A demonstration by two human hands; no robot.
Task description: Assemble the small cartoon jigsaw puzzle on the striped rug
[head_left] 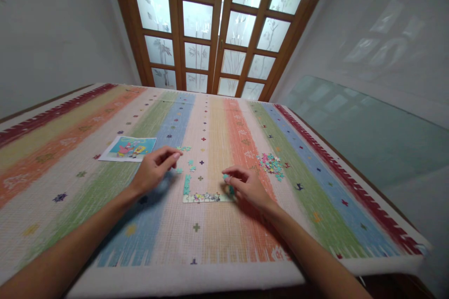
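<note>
My right hand [247, 186] pinches a small teal puzzle piece [225, 176] between thumb and fingertips, above the right end of the partly joined puzzle border [206, 197]. That border forms an L, with a teal left side [186, 184] and a patterned bottom row. My left hand [157, 166] hovers to the upper left of it, thumb and index finger drawn together; anything between them is too small to make out. Close to its fingertips lie a joined strip of pieces [185, 148] and a few loose teal pieces [191, 166].
A heap of loose puzzle pieces [271, 164] lies right of my right hand. The picture card [131, 148] with cartoon figures lies left of my left hand. A striped cloth [217, 238] covers the table. Beyond stand wood-framed glass doors [213, 28]; a glass panel [365, 117] is at the right.
</note>
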